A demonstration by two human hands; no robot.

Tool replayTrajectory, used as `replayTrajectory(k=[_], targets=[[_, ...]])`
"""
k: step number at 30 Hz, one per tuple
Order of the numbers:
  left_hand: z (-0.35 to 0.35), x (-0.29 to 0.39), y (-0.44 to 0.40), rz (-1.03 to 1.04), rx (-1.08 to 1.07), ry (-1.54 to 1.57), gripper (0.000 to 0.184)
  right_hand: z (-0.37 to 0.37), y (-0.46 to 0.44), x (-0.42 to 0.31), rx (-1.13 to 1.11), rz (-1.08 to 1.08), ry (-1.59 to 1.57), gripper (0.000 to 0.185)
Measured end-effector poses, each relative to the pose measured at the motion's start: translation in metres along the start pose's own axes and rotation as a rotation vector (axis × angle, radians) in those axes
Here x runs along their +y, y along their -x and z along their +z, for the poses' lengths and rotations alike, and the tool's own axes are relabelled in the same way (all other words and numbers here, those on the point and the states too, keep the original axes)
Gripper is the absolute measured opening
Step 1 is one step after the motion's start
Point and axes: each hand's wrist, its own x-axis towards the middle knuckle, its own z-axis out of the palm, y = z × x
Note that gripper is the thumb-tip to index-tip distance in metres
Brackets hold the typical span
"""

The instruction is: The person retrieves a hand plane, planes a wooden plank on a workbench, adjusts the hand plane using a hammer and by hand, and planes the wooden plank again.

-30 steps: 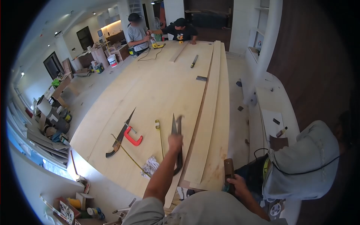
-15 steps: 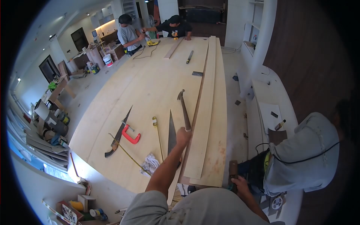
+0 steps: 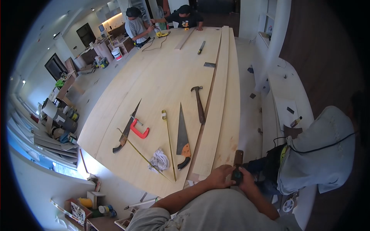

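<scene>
My right hand [image 3: 246, 181] is closed on a brown wooden-bodied tool [image 3: 238, 158] near the table's right front corner. Beside it, my left hand [image 3: 220, 177] reaches the same tool from the left, its fingers partly bent and apart; whether they grip it cannot be made out. A hammer [image 3: 199, 106] lies on the large plywood sheet [image 3: 146, 82], left of the long wooden strips [image 3: 217, 115]. Nearer to me lie a handsaw [image 3: 183, 134], a white cloth [image 3: 159, 159] and a yellow measuring tape [image 3: 164, 115]. Further left are a second saw [image 3: 123, 138] and a red clamp [image 3: 139, 130].
Two people [image 3: 137, 27] [image 3: 185, 17] stand at the far end by a yellow power tool [image 3: 162, 34]. Another person in grey [image 3: 318, 150] is close on my right, beside a white counter [image 3: 279, 82]. Boxes and cans [image 3: 90, 206] sit at lower left.
The hammer, held in my left hand half a second ago, now lies on the plywood. That hand has moved back and right to the brown tool. The camera view has shifted slightly.
</scene>
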Motion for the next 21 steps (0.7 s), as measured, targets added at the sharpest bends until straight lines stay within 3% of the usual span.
replayTrajectory(k=[1,4,7,11,14,15,21], targets=[[0.004,-0.001,0.001,0.061,0.025,-0.015,0.072,0.003,-0.005,0.0,-0.018,-0.012,-0.04,0.027],[0.008,0.006,-0.003,-0.028,0.112,-0.034,0.084,0.027,-0.006,-0.008,-0.119,-0.042,-0.046,0.029],[0.012,0.019,-0.008,-0.227,0.153,0.078,0.098,0.039,-0.01,-0.012,-0.15,-0.014,-0.022,0.035],[0.03,0.005,-0.015,-0.192,0.254,0.128,0.121,0.045,-0.003,-0.019,-0.197,0.036,0.061,0.037],[0.046,0.005,-0.02,-0.348,0.244,0.185,0.122,0.035,0.0,-0.03,-0.252,0.0,0.215,0.039],[0.05,0.009,-0.024,-0.3,0.309,0.137,0.123,0.032,-0.001,-0.033,-0.268,-0.028,0.275,0.04],[0.064,0.042,-0.039,-0.37,0.216,-0.116,0.126,0.009,-0.022,-0.066,-0.137,-0.079,0.564,0.046]])
